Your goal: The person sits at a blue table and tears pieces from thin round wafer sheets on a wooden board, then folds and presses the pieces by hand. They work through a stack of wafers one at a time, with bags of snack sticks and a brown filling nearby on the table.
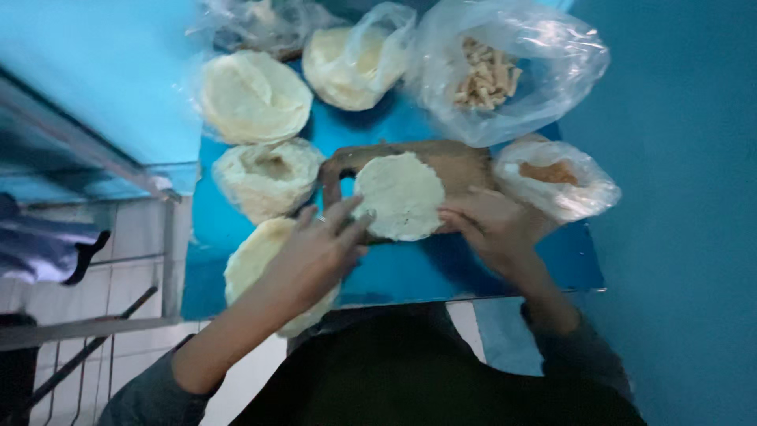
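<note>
Blue walls enclose a blue surface [410, 268] where a round dough sheet [400, 195] lies flat on a wooden board [457, 162] – left hand [315, 256] and right hand [489, 221], fingers spread and gripping nothing, press its edges, steadying it, with bagged dough stacks [254, 96] within reach.

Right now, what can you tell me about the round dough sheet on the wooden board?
The dough sheet is pale cream, thin, roughly round, and looks soft and floury. It lies flat on the brown wooden board, covering its middle. The left hand touches its lower left edge with the fingertips, and the right hand touches its right edge.
</note>
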